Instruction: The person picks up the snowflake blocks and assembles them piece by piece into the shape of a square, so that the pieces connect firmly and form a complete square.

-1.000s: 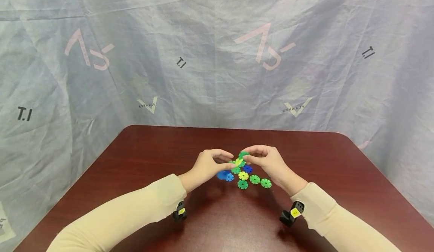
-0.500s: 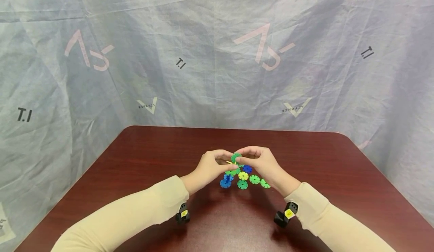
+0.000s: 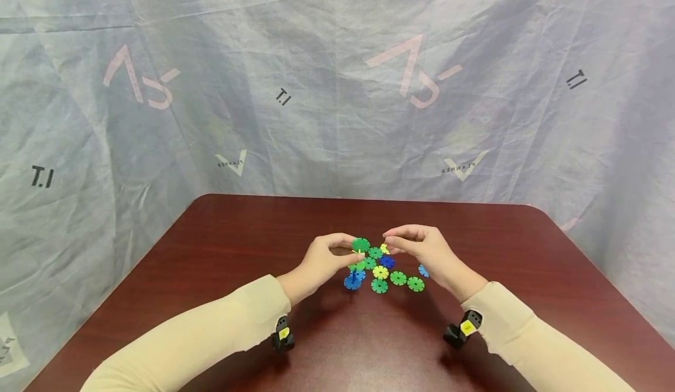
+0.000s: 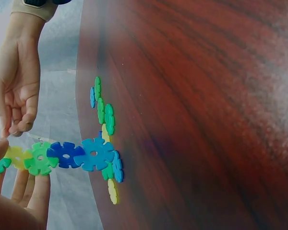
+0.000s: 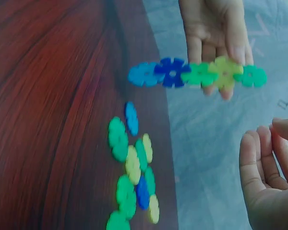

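Five-disc chain (image 5: pixel 194 76): we see notched discs joined in one row, light blue, dark blue, green, yellow and green, held over the table (image 3: pixel 211 251) by the left hand (image 3: pixel 319 263).
Chain's long axis: it runs steeply up and down, the blue end toward the table and the green end uppermost; whether the blue end touches, we cannot tell.
Left hand's pinch: this is the nearer hand, thumb and fingers closed on the chain at about its yellow disc.
Right hand (image 3: pixel 429 255): we find the chain to its left, across a gap; its fingers are loosely curled, the thumb near the fingertips, with nothing seen in its hold.
Loose discs (image 3: pixel 394 277): green, yellow and blue pieces lie flat between and below the hands, some near the chain's blue end.
Table edges: we note the far edge well beyond both hands, with broad surface to either side.
Backdrop: printed cloth (image 3: pixel 327 146) hangs past the far edge.
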{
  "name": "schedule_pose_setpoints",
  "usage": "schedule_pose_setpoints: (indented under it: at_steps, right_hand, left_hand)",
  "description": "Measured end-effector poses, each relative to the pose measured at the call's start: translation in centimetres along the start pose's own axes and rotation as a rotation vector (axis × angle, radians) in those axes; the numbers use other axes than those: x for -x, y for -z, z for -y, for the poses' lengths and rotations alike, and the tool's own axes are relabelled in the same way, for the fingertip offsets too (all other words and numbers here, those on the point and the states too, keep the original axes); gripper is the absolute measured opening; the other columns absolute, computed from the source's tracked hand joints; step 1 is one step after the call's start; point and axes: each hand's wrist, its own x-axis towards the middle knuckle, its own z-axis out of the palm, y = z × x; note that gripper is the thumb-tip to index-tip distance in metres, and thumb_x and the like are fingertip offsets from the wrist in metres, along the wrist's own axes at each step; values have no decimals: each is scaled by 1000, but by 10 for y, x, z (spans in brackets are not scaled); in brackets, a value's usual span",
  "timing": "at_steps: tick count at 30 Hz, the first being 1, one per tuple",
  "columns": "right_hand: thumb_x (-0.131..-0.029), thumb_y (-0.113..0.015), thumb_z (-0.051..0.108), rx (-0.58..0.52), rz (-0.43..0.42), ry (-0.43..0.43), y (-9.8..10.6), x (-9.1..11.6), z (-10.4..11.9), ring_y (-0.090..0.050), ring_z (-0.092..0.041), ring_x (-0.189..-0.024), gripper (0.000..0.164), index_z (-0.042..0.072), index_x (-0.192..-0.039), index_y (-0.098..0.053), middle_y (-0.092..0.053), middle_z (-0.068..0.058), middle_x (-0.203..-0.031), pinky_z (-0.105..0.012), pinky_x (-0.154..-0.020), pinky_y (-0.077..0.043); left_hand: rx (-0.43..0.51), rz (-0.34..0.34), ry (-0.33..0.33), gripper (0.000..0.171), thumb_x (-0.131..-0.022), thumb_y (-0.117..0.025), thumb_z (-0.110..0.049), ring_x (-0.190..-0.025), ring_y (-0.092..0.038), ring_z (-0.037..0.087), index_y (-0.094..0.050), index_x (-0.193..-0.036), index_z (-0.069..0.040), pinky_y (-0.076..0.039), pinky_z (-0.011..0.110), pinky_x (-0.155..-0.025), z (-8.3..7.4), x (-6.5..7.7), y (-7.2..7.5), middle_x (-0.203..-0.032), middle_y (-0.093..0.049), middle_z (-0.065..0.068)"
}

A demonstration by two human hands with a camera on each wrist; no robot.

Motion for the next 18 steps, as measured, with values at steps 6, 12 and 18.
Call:
schedule_pose_setpoints:
  at_steps: [6, 12, 18]
  right_hand:
    - [-91, -69, 25, 21, 18, -39, 19, 1, -16, -71, -16, -88, 42, -6, -119, -63, -73, -2, -102, -39, -92, -53]
    - [-89, -71, 26, 79, 21, -113, 39, 3, -28, -71, -20, -97, 44, -3, -121, -63, -71, -5, -112, -36, -92, -54]
    - [-88, -72, 26, 171, 21, -182, 54, 3, -37, -68, -26, -99, 46, -2, -123, -63, -70, -11, -114, -46, -97, -48]
  left_hand:
    - [53, -19, 19, 29, -86, -74, -20, -95, -67, 17, -68, -112, -8, -55, 42, -87, 6, 1, 2, -108, -71, 9]
    - [76, -56, 47, 31, -87, -74, -17, -94, -68, 17, -67, -115, -5, -56, 39, -85, 7, 2, 4, -110, -70, 12]
    - [66, -59, 51, 29, -86, -74, -16, -93, -68, 17, -68, -112, -4, -57, 38, -83, 9, 0, 6, -109, -71, 13]
